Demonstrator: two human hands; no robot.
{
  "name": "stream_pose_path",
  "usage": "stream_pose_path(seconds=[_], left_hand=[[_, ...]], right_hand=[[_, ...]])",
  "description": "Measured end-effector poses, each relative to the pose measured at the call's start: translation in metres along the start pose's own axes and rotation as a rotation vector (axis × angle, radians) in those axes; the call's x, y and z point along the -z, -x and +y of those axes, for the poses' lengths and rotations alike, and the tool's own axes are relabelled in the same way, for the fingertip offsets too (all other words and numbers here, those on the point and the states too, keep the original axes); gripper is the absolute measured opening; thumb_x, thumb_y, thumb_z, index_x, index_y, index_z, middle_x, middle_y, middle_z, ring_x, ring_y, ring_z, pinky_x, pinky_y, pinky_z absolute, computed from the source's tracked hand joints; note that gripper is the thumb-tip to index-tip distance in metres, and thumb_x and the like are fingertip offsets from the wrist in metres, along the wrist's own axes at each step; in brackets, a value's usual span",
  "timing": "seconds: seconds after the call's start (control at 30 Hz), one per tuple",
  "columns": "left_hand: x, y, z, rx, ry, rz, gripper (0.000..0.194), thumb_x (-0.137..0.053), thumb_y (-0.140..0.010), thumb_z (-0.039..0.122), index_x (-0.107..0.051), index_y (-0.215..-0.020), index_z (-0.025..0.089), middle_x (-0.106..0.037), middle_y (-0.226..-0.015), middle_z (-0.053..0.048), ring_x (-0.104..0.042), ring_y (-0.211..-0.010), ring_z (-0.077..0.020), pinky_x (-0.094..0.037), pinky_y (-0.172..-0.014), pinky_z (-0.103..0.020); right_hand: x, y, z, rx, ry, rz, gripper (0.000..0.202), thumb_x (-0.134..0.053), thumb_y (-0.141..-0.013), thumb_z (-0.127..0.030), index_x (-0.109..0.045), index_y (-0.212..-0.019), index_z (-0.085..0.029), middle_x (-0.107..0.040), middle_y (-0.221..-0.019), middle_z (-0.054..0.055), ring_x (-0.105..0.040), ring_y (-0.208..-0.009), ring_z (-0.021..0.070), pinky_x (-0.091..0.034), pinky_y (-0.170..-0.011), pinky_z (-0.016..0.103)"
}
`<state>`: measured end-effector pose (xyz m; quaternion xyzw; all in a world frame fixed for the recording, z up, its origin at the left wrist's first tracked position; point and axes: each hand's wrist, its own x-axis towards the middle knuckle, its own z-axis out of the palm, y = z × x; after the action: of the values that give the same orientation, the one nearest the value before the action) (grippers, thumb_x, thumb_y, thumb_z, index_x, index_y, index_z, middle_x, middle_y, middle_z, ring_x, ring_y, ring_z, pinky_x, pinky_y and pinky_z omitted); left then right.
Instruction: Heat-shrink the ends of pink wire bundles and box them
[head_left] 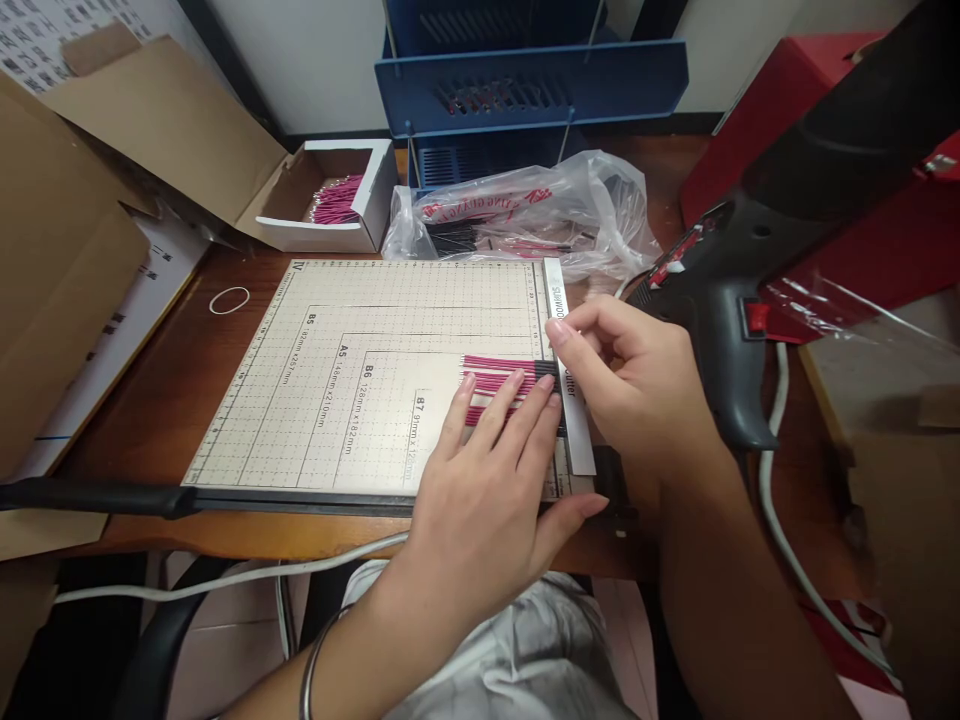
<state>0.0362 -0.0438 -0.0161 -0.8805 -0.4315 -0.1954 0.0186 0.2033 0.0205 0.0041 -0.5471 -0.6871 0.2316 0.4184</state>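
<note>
A row of short magenta wires (496, 380) with black sleeves at their right ends lies side by side on the gridded bed of a paper cutter (330, 380). The sleeved ends meet the white guide strip (576, 445) along the cutter's right side. My left hand (487, 490) rests flat over the wires, fingers stretched out and slightly apart, its thumb reaching toward the strip. Just beyond the strip, my right hand (637, 375) is closed with thumb and index finger pinched near the strip's upper part. Whatever is between those fingertips is too small to make out.
A black heat gun (739, 290) stands at the right, its white cable hanging down. Behind the cutter are a clear plastic bag (517, 215) of wires, a white box (330, 235) holding magenta wires and a blue rack (525, 90). The cutter's black handle (97, 497) sticks out left.
</note>
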Motion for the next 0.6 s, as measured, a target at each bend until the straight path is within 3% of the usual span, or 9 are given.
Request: stream_pose_path(seconds=[0.27, 0.47, 0.6], left_hand=[[-0.009, 0.005, 0.005, 0.026, -0.023, -0.015, 0.075, -0.026, -0.11, 0.061, -0.057, -0.145, 0.001, -0.054, -0.156, -0.015, -0.051, -0.146, -0.0293, -0.02, -0.129, -0.047], [-0.008, 0.009, 0.009, 0.028, 0.012, 0.017, 0.073, -0.03, -0.109, 0.06, -0.055, -0.147, 0.003, -0.053, -0.158, -0.013, -0.046, -0.149, -0.0289, -0.007, -0.132, -0.045], [-0.003, 0.02, 0.01, 0.023, 0.049, 0.045, 0.063, -0.036, -0.11, 0.053, -0.057, -0.146, 0.006, -0.052, -0.16, -0.009, -0.044, -0.15, -0.0282, -0.003, -0.133, -0.045]], right_hand=[[-0.001, -0.001, -0.002, 0.019, 0.018, 0.008, 0.03, -0.06, -0.099, -0.039, -0.061, -0.078, -0.018, -0.045, -0.053, -0.004, -0.036, -0.048, 0.0053, -0.031, -0.05, 0.024], [-0.002, -0.001, 0.0, 0.016, 0.028, -0.004, 0.029, -0.06, -0.099, -0.039, -0.062, -0.08, -0.017, -0.05, -0.058, -0.003, -0.038, -0.05, 0.0049, -0.032, -0.05, 0.022], [-0.002, 0.0, 0.0, 0.022, 0.037, -0.004, 0.031, -0.06, -0.099, -0.04, -0.062, -0.079, -0.017, -0.045, -0.056, -0.004, -0.035, -0.05, 0.005, -0.03, -0.05, 0.023]])
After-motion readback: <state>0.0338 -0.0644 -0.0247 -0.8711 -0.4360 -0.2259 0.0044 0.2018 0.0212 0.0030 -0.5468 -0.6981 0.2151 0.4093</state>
